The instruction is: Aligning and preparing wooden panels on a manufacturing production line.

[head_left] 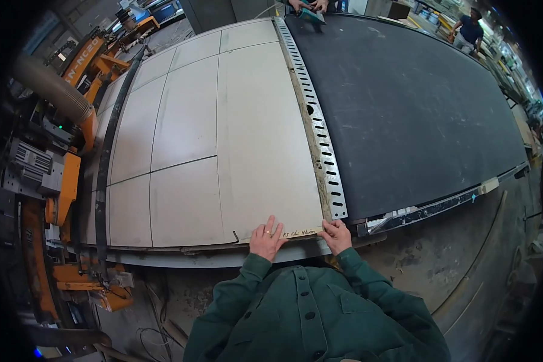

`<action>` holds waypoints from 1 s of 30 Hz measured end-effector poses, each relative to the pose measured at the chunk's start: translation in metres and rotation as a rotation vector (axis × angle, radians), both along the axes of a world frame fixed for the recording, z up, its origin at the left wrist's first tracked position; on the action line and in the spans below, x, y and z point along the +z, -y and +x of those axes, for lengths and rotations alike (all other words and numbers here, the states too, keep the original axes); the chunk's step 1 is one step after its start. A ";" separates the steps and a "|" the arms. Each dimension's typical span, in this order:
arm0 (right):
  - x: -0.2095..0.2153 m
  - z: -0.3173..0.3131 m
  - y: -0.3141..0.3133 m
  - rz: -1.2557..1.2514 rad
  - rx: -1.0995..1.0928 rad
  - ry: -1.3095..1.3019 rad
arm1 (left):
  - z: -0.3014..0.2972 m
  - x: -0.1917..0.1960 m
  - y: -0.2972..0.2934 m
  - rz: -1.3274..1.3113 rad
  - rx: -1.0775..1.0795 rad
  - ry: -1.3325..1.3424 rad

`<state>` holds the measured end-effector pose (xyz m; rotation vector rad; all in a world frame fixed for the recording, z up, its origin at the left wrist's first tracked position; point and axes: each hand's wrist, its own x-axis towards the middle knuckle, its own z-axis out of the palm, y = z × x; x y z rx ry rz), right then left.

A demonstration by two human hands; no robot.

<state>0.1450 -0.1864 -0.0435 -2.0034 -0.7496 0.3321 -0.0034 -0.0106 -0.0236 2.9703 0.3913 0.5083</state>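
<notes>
My left hand (267, 240) lies with its fingers spread on the near edge of a large pale board (262, 120) scored by straight lines. Between my hands runs a narrow pale strip (300, 232) with handwriting on it, along that same edge. My right hand (335, 235) has its thumb and fingers closed on the strip's right end, at the board's near right corner. Just left of my left hand is a small dark hook-shaped mark or piece (236, 237); I cannot tell which.
A slotted metal strip (320, 120) divides the board from a dark belt-like surface (416, 114) on the right. Orange machinery (69, 187) and a thick hose (57, 90) stand at left. Another person's hands (311, 6) hold a teal object at the far edge; a person (469, 30) is farther right.
</notes>
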 end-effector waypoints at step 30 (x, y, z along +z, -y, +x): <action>0.008 0.009 0.004 0.035 0.089 0.004 | 0.012 0.006 0.003 0.066 0.028 -0.053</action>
